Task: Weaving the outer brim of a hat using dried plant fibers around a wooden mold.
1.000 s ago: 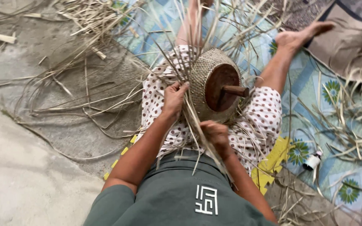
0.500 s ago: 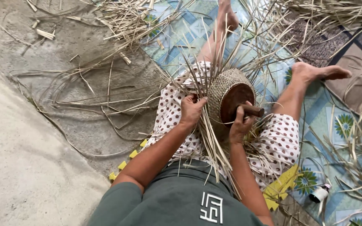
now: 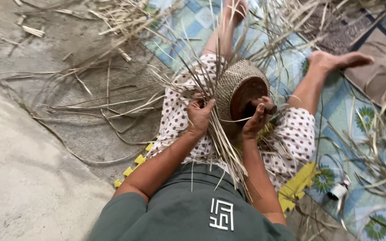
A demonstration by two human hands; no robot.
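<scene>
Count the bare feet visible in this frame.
2: one bare foot at the top edge, cut off by the frame; the other bare foot at upper right on the blue patterned mat.

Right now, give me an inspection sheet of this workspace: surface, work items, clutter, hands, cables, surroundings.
Surface: blue patterned mat over yellow foam tiles, laid on bare concrete floor.
Work items: half-woven basket on a round brown mould, resting on the lap; loose strips trail from its rim.
Clutter: dry straw strips scattered on floor and mat; small white bottle lying on the mat.
Hands: left hand closed on the strips at the basket's rim; right hand gripping the mould's wooden peg.
Cables: nothing seen.
Surroundings: brown cushion at the right; no other people seen.
</scene>
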